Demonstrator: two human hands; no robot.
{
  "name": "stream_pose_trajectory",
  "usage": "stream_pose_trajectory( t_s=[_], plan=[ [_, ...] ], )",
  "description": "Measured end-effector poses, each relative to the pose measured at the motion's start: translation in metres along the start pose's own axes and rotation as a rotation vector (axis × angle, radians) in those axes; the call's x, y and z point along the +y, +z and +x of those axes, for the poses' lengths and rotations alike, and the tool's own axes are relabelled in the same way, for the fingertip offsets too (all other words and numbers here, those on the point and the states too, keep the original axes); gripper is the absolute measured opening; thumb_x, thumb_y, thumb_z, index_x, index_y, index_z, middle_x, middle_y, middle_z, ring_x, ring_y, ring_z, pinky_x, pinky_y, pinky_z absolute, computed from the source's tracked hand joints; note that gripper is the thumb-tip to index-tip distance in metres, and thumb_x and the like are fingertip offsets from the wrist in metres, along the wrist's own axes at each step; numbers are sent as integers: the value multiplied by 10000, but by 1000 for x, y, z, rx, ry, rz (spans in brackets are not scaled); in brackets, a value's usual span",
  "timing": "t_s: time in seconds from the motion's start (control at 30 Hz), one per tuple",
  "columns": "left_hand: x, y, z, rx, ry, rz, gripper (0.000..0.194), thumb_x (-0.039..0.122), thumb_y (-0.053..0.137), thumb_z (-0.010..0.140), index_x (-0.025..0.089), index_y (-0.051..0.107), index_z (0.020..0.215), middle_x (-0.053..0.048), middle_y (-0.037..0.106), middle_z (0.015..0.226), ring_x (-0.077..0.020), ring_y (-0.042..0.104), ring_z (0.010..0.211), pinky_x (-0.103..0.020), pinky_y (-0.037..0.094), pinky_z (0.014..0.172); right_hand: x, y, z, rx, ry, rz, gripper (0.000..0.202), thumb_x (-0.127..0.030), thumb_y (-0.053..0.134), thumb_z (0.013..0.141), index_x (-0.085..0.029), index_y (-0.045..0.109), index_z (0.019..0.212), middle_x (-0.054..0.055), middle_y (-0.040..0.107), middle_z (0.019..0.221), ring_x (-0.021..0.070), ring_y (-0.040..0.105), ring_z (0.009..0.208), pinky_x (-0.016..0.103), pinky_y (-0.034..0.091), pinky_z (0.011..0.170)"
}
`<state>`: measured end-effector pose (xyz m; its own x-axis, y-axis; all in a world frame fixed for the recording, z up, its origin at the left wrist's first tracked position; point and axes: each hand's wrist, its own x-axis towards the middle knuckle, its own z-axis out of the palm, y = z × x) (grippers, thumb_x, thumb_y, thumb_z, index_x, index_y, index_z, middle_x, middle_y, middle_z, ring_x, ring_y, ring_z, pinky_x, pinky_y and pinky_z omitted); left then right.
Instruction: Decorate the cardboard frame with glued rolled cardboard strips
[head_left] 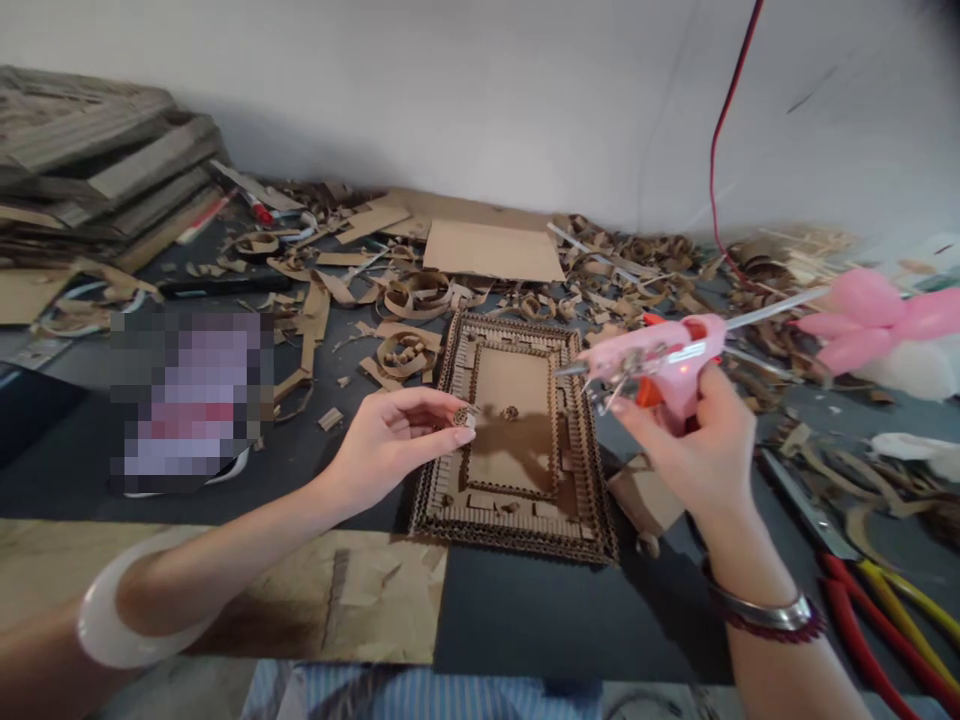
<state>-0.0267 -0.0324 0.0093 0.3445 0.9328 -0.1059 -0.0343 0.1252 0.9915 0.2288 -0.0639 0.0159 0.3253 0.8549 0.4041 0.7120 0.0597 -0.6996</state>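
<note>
Between thumb and fingers, my left hand [405,430] pinches a small cardboard roll [463,415] over the left side of a rectangular cardboard frame [517,515]. My right hand [694,435] is wrapped round a pink glue gun [679,355], its nozzle pointing left above the frame's right edge. A clear glue stick [776,305] sticks out of the gun's back. The frame lies flat, edged with corrugated strips, and another small roll [510,413] rests near the middle of its inner panel.
Cardboard curls and scraps [420,295] cover the back of the dark table [517,610]. Stacked cardboard pieces [142,170] stand back left. A pixelated phone-like object [195,400] lies left. Red-handled scissors [847,590] lie right, below pink balloons [870,310]. A red cable [716,150] hangs at the wall.
</note>
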Motion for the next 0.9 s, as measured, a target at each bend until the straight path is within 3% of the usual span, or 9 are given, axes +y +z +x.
stream_pose_trajectory(
  t_s=[0.2,0.4,0.9],
  plan=[
    [0,1,-2,-45,-43,-28,198,158,758,591,157,669,768,35,657,676,-46,601,631,-85,493,611,-14,12,-15,-105,-161,-82,226,-337,643,686,-199,495,785,-79,414,482,84,351,389,221,306,374],
    [1,2,-2,-52,-15,-17,137,156,745,596,143,677,714,25,644,660,-43,570,573,-94,476,554,-9,13,-18,-66,-351,-195,231,-288,608,728,-217,401,657,-78,340,500,80,292,396,228,287,387],
    [2,3,-1,11,-41,-2,163,158,768,554,146,693,699,30,659,617,-48,584,548,-97,489,550,-4,14,-17,-52,-452,-252,193,-224,583,762,-221,405,686,-62,355,532,97,343,419,235,299,396]
  ],
)
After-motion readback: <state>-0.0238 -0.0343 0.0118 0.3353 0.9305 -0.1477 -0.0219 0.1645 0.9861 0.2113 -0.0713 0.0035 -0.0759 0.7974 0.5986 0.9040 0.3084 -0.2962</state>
